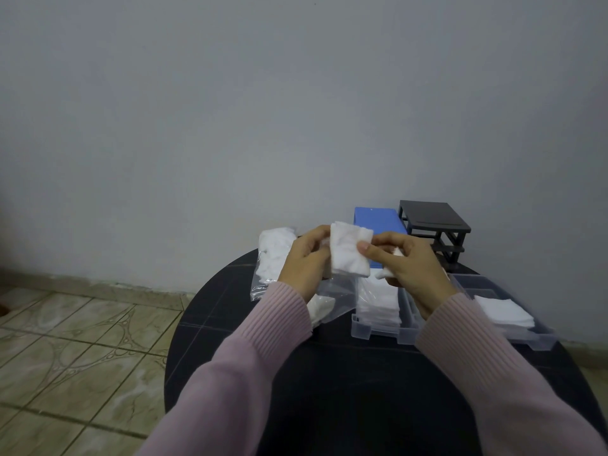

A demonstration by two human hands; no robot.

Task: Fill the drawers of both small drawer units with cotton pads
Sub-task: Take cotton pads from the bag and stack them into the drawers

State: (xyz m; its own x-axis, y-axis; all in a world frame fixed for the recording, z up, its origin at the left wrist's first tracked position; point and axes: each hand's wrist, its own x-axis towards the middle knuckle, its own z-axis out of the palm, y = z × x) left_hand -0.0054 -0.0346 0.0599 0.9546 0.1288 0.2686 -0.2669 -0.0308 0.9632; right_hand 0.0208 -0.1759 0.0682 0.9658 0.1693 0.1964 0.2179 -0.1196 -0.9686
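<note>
Grey wall and tiled floor frame a round dark table, where the work sits toward the far edge. Both hands are raised together above it: the left hand and right hand each pinch a side of a small stack of pads, held upright between them.

My reading is that the step in hand is squaring up or separating a batch of pads before loading. Next comes lowering it flat into a drawer, which calls for keeping the stack aligned so it slips between the walls without snagging.

Two clear drawers lie pulled out on the table below the hands. The nearer drawer already holds a neat white stack; the right drawer holds a looser layer (neither looks full). Behind stand the blue unit and the black unit, the black one showing open slots.

The pads look soft, white and square, slightly fluffy at the edges. More wait in a clear bag at the left.
</note>
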